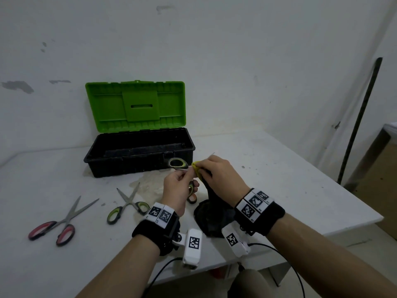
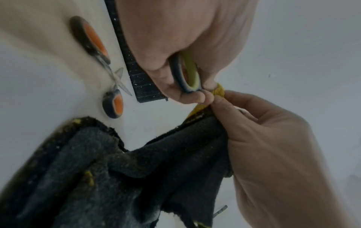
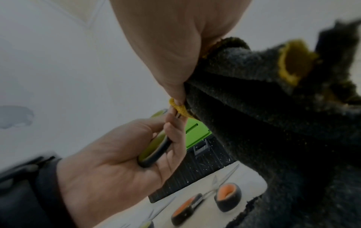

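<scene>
Head view: my two hands meet just in front of the toolbox [image 1: 139,166], near its right front corner, above the table [image 1: 279,179].
Left hand [image 1: 176,190]: my fingers are curled round one loop of the green-handled scissors [image 1: 177,163]. The other loop sticks up past my knuckles, in front of the toolbox's front wall.
Right hand [image 1: 219,175]: my thumb and fingertips pinch the yellow edge [image 1: 196,168] of the dark cloth [image 1: 212,220]. The fingertips of both hands touch at that spot.
Blades: mostly hidden between my hands, so I cannot tell whether they are apart or together.
Cloth: it hangs from my pinch down to the table. Its lower part lies heaped on my side of the toolbox, off its right end.
Box: black and open, with the green lid [image 1: 135,106] standing upright at the back.
Orange-handled scissors [image 2: 101,61]: flat on the table in front of the toolbox, under my left hand and just beside the cloth.
Second green pair [image 1: 129,203]: lying open in front of the toolbox, nearer to me.
Red-handled pair [image 1: 60,222]: lying open, out past the toolbox's left end and nearer to me.
</scene>
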### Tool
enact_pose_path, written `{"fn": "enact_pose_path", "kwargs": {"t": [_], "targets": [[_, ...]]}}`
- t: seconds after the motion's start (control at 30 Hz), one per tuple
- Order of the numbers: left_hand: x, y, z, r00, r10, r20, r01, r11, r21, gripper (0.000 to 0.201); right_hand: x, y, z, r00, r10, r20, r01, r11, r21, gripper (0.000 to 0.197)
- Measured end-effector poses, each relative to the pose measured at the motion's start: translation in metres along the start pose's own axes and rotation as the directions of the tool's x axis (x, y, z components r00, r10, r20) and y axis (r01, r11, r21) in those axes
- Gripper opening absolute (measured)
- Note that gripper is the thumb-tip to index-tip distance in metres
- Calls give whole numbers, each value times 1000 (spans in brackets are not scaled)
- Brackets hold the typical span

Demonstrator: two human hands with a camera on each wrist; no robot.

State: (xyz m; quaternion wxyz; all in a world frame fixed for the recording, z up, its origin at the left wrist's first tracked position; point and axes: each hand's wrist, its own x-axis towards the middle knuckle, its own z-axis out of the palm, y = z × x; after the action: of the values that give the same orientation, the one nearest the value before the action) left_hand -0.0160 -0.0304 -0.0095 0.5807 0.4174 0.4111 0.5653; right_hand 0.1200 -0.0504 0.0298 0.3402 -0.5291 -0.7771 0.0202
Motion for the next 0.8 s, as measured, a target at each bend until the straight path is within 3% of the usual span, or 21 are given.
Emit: {"fn": "enact_pose_path", "kwargs": {"t": [0.17, 0.23, 0.43, 0.67, 0.73, 0.8], "targets": [[-2, 1, -3, 1000, 5, -14, -4, 1000, 11, 26, 13, 22, -19, 981, 139, -137, -142, 990, -15, 17], [-2, 2, -2, 1000, 7, -20, -7, 1000, 7, 24, 12, 25, -25, 978, 125, -168, -128, 992, -8, 18], [-1, -1, 4, 1000, 21, -8, -21, 1000, -11, 24, -6, 3, -11, 998, -65, -9, 65, 998, -21, 18], [1, -2, -2, 999, -37, -6, 37, 999, 7, 34, 15, 19, -23, 983, 130, -132, -134, 991, -21, 19], [0, 0, -3, 1000, -19, -24, 19, 1000, 2, 30, 16, 16, -27, 981, 110, -159, -112, 994, -7, 19], [1, 3, -2, 999, 8, -37, -9, 1000, -15, 25, 11, 5, -25, 994, 37, -105, -35, 999, 17, 20]]}}
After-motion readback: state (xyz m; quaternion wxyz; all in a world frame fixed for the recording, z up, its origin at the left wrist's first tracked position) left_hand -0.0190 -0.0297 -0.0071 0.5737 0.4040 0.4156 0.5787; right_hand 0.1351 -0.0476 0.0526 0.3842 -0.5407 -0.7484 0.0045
